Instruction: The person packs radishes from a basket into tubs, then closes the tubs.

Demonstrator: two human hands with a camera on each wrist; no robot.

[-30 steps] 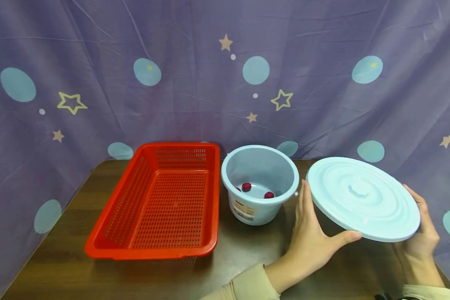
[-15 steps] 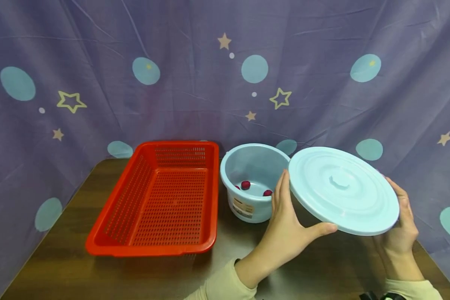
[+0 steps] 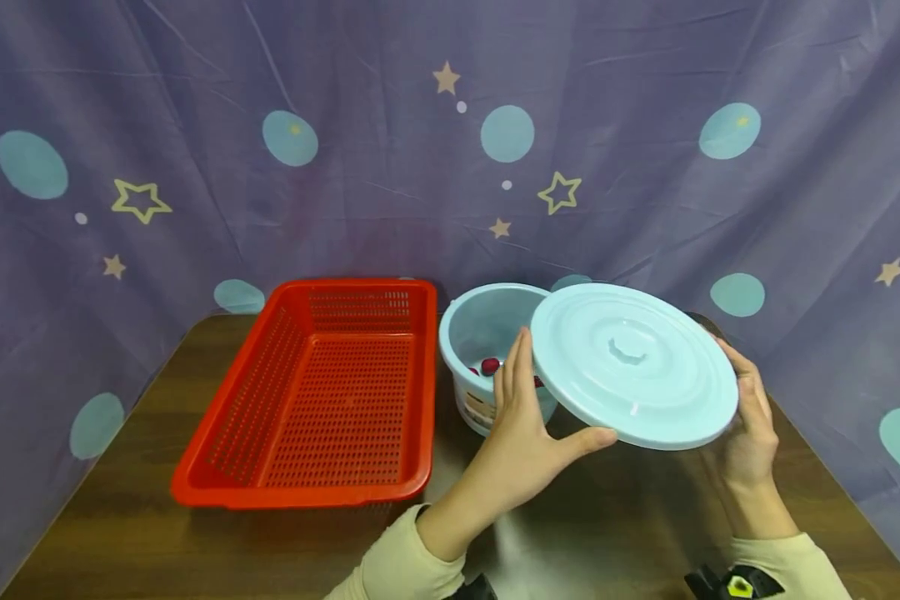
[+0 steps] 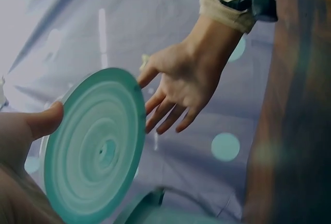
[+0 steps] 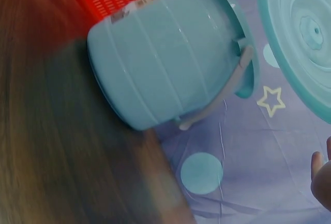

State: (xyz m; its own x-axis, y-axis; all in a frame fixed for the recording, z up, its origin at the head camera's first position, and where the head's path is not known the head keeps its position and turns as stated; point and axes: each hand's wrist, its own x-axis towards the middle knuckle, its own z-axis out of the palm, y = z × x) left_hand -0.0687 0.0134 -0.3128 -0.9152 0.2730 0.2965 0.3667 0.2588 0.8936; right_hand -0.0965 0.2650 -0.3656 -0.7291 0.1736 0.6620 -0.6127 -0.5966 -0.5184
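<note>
A round light-blue bucket lid (image 3: pixel 633 362) is held up and tilted in the air between both hands. My left hand (image 3: pixel 513 450) grips its left edge, thumb along the front rim and fingers on the far side. On the opposite edge, my right hand (image 3: pixel 750 437) holds the lid with thumb and fingers; its fingers reach past the rim in the left wrist view. The matching blue bucket (image 5: pixel 165 58) stands upright and uncovered behind the lid, which overlaps its right part in the head view. Several small dark-red balls (image 3: pixel 491 366) lie inside the bucket.
A red perforated plastic basket (image 3: pixel 300 497) sits on the dark wooden table (image 3: pixel 135 467), left of the bucket. The bucket's grey handle (image 5: pixel 222 92) hangs down its side. A purple curtain (image 3: pixel 367 167) with stars and dots hangs behind the table.
Both hands have carried the lid leftward and slightly upward, toward the bucket. The lid now overlaps the bucket's right side in the head view. Bucket and basket have stayed in place.
</note>
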